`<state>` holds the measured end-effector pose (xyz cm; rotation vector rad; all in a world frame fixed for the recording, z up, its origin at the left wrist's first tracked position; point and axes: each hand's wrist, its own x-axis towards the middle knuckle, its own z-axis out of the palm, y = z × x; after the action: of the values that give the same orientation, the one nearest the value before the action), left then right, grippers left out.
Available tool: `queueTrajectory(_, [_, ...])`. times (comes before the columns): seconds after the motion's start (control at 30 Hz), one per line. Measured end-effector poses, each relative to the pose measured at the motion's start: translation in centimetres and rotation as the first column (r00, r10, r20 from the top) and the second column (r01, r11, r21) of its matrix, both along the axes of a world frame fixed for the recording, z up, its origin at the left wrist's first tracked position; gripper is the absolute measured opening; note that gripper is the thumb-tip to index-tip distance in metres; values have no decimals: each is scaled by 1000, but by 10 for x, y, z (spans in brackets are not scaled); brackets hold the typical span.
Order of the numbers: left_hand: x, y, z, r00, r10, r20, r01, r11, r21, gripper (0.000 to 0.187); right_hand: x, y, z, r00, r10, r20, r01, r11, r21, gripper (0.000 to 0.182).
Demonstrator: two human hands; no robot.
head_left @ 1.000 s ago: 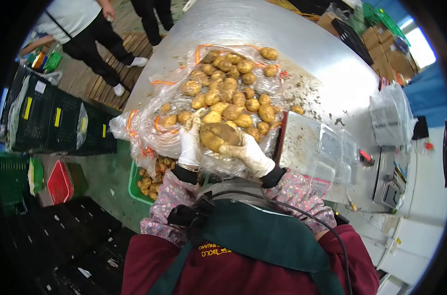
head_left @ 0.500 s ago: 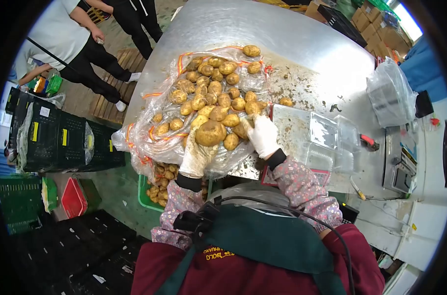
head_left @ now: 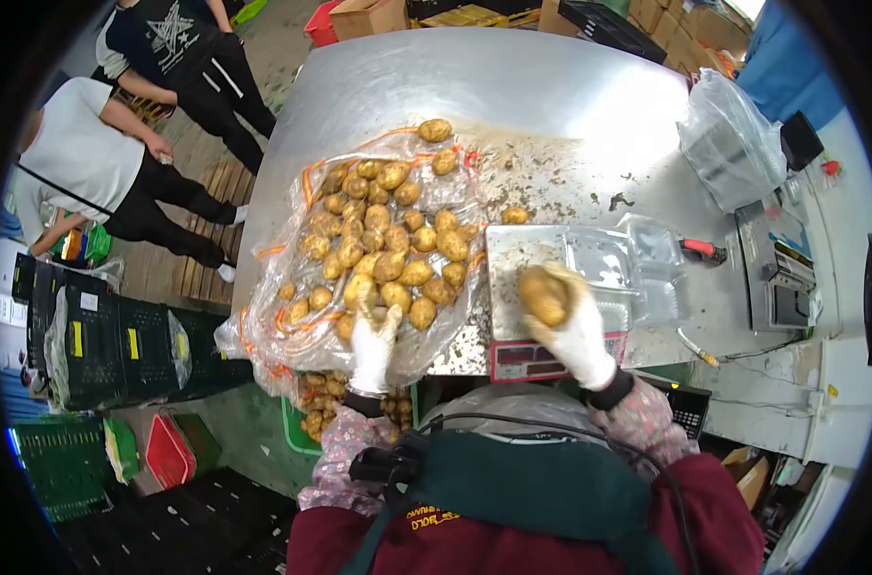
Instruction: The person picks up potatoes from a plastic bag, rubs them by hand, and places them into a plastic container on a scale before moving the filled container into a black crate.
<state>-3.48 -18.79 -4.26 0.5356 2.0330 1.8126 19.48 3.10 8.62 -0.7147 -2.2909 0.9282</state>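
Two gloved hands were in view above a steel table (head_left: 551, 86). The right hand (head_left: 575, 335) had its fingers curled closed around a large potato (head_left: 543, 295), gripping it from below and behind, with the potato held over the near part of the scale platform (head_left: 522, 259) beside a clear plastic tray (head_left: 618, 264); whether the potato touched the platform could not be told. The left hand (head_left: 372, 345) lay at the near edge of the potato pile (head_left: 388, 230), fingers extended and loosely spread, the fingertips (head_left: 367, 314) touching a potato at the pile's front; no firm grip was visible there. The pile rested on a clear plastic bag (head_left: 302, 335) spread across the table and hanging over its near-left edge. A single loose potato (head_left: 515, 216) lay just beyond the scale's far edge. The red display of the scale (head_left: 527, 362) faced the person. Two other people stood on the floor at upper left, well apart from the table's working area.
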Motion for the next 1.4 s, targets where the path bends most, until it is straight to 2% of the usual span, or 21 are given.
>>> queueTrajectory(0.03, [-14, -1, -4, 959, 23, -282, -28, 999, -16, 58, 19, 12, -12, 995, -95, -40, 99, 987, 125, 63])
queueTrajectory(0.13, [-45, 14, 24, 821, 16, -570, -155, 968, -196, 53, 55, 28, -56, 939, -339, 58, 325, 930, 169, 64])
queueTrajectory(0.23, [-79, 52, 38, 805, -79, -588, -83, 966, -244, 43, 50, 25, -87, 907, -415, 71, 409, 909, 86, 65])
queueTrajectory(0.37, [-166, 97, 2, 676, -167, -718, -122, 935, -333, 26, 37, 36, -58, 942, -265, 207, 266, 964, 22, 52])
queueTrajectory(0.43, [-218, 116, -12, 639, -212, -739, -234, 862, -449, 23, 17, 48, -23, 962, -272, -1, 272, 961, 58, 27])
queueTrajectory(0.53, [-324, 141, -71, 523, -282, -804, -223, 865, -448, 33, -43, 88, 17, 974, -208, 90, 166, 925, 342, 20])
queueTrajectory(0.57, [-331, 149, -39, 499, -362, -787, -321, 767, -556, 41, -77, 106, 24, 981, -124, 149, 50, 903, 426, 19])
queueTrajectory(0.6, [-353, 157, -27, 376, -184, -908, -299, 903, -307, 44, -112, 128, 15, 990, -79, 116, 27, 920, 392, 18])
queueTrajectory(0.63, [-371, 157, -34, 520, -205, -829, -370, 821, -435, 43, -149, 150, -2, 996, -35, 79, 4, 933, 361, 18])
queueTrajectory(0.7, [-352, 163, -5, 435, -37, -900, -418, 877, -238, 35, -227, 186, -36, 986, 25, 166, -71, 958, 277, 23])
queueTrajectory(0.73, [-327, 165, 23, 690, -90, -718, -317, 854, -412, 28, -265, 209, -68, 978, 35, 205, -106, 932, 347, 28])
queueTrajectory(0.83, [-271, 179, 11, 621, -278, -732, -47, 920, -389, 20, -377, 235, -121, 973, 61, 225, -148, 908, 392, 28])
queueTrajectory(0.9, [-237, 204, -8, 367, -578, -729, -60, 767, -639, 51, -447, 232, -140, 904, 25, 426, -190, 918, 348, 31])
queueTrajectory(1.03, [-244, 224, -47, 413, -683, -602, -73, 634, -770, 49, -474, 238, -180, 810, -27, 586, -285, 855, 434, 41])
queueTrajectory(1.1, [-251, 215, -42, 504, -602, -619, 31, 729, -684, 45, -470, 239, -174, 751, -36, 660, -262, 901, 347, 43])
queueTrajectory(1.17, [-261, 202, -25, 677, -509, -532, 181, 816, -549, 40, -448, 239, -149, 908, 129, 399, -134, 991, -17, 43])
queueTrajectory(1.2, [-262, 190, -18, 815, -419, -400, 299, 896, -329, 43, -431, 234, -130, 965, 152, 214, -91, 959, -270, 43])
queueTrajectory(1.27, [-253, 163, 1, 941, -333, 61, 324, 938, 126, 48, -394, 248, -125, 954, 127, -270, -298, 447, -843, 43])
queueTrajectory(1.33, [-228, 136, 38, 752, -404, 521, 144, 872, 469, 47, -348, 214, -67, 930, -89, -356, -364, -105, -926, 51])
queueTrajectory(1.37, [-217, 125, 37, 752, -389, 533, 129, 879, 459, 47, -320, 229, -81, 869, 16, -495, -455, -366, -811, 58])
queueTrajectory(1.4, [-205, 114, 33, 685, -400, 609, 43, 857, 513, 47, -300, 209, -69, 886, -58, -460, -451, -339, -826, 60])
